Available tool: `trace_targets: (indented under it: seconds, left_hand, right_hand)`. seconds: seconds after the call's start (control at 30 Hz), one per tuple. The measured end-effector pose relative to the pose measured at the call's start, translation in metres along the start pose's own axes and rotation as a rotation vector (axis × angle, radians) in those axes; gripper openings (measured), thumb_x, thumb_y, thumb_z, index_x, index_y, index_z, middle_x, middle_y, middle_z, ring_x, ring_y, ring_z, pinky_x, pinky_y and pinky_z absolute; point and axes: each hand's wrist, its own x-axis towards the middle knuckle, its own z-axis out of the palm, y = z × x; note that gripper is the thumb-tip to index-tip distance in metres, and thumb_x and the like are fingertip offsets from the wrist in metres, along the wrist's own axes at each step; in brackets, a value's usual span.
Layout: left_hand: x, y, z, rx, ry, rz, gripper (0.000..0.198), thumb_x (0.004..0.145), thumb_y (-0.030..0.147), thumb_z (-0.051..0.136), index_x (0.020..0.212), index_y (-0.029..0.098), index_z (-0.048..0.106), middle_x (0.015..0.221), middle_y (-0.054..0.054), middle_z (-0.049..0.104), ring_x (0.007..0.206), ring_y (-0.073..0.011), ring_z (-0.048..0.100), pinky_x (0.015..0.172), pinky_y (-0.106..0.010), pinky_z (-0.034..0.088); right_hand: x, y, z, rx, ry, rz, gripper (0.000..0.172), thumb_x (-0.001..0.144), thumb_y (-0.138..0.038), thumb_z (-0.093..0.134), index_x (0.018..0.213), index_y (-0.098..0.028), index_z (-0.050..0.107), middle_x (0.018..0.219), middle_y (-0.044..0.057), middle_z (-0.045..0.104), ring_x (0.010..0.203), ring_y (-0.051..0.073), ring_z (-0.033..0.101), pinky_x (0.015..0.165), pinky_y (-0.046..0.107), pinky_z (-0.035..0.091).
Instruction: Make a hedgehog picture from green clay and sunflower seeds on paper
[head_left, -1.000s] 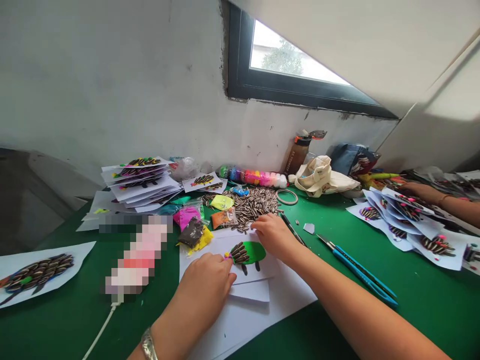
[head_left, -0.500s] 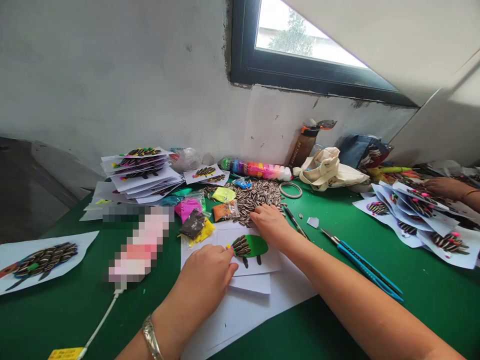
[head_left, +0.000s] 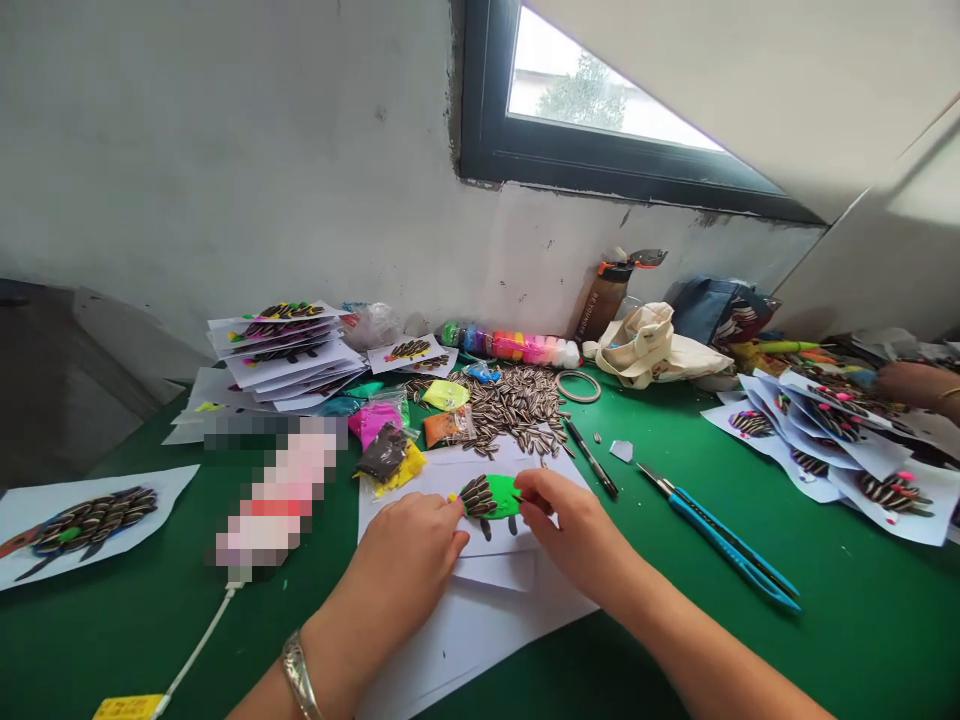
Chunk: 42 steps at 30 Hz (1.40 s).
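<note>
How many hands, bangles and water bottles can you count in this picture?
Hands: 3 (left hand, right hand, co-worker's hand)
Bangles: 2 (silver bangle, co-worker's bangle)
Water bottles: 1 (water bottle)
Total: 6

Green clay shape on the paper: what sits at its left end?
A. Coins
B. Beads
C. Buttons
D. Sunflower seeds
D: striped sunflower seeds overlap in rows at the left end of the green clay.
</note>
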Motion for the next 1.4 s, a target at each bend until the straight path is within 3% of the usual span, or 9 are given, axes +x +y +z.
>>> trace_targets:
  seconds: [0.17,0.3,0.43,0.87,1.1,1.4]
  left_hand:
    - [-0.001,-0.002,0.002,0.015,-0.013,-0.003,0.024,0.093,0.028,0.046,0.101,0.02,0.067,0.096,-0.007,0.07,0.095,-0.0269,0.063,0.081,-0.04,0.048]
    - [-0.002,0.001,-0.001,0.023,-0.036,-0.002,0.024,0.093,0.027,0.046,0.103,0.02,0.067,0.1,-0.008,0.07,0.098,-0.0263,0.063,0.085,-0.039,0.048]
    - [-0.003,0.004,-0.003,0.018,-0.066,0.004,0.024,0.093,0.025,0.045,0.101,0.019,0.067,0.102,-0.009,0.07,0.099,-0.0275,0.063,0.085,-0.042,0.048]
    - [-0.005,0.01,-0.004,-0.04,-0.1,-0.014,0.021,0.094,0.025,0.046,0.094,0.019,0.066,0.095,-0.008,0.068,0.096,-0.0271,0.061,0.083,-0.041,0.049]
    - [-0.004,0.01,0.001,-0.058,-0.092,-0.006,0.019,0.092,0.025,0.049,0.095,0.019,0.066,0.1,-0.008,0.066,0.099,-0.026,0.058,0.087,-0.04,0.047]
    - [-0.003,0.01,0.006,-0.044,-0.105,0.001,0.021,0.093,0.026,0.048,0.089,0.017,0.067,0.101,-0.009,0.064,0.1,-0.0268,0.056,0.088,-0.042,0.046]
  right_hand:
    - [0.001,0.005,0.012,-0.037,-0.1,-0.042,0.018,0.088,-0.005,0.046,0.084,-0.02,0.057,0.084,0.001,0.057,0.074,0.013,0.053,0.067,0.022,0.04]
    - [0.0,0.002,0.009,-0.192,-0.089,-0.055,0.018,0.09,-0.008,0.042,0.083,-0.018,0.056,0.081,0.002,0.055,0.07,0.014,0.049,0.064,0.024,0.039]
    - [0.0,-0.002,0.005,-0.172,-0.142,-0.07,0.018,0.09,-0.01,0.045,0.08,-0.019,0.058,0.075,0.0,0.056,0.068,0.013,0.05,0.062,0.022,0.038]
    - [0.005,0.011,0.002,0.036,0.034,-0.081,0.017,0.084,-0.007,0.052,0.084,-0.019,0.063,0.072,-0.001,0.058,0.066,0.012,0.052,0.061,0.022,0.038]
    - [0.006,0.011,0.0,0.056,-0.006,-0.081,0.019,0.085,-0.008,0.053,0.086,-0.021,0.066,0.076,0.0,0.063,0.069,0.013,0.058,0.064,0.023,0.042]
    - [0.004,0.011,0.016,-0.026,-0.012,-0.14,0.02,0.088,-0.012,0.052,0.091,-0.021,0.069,0.084,0.003,0.065,0.079,0.016,0.06,0.07,0.025,0.047]
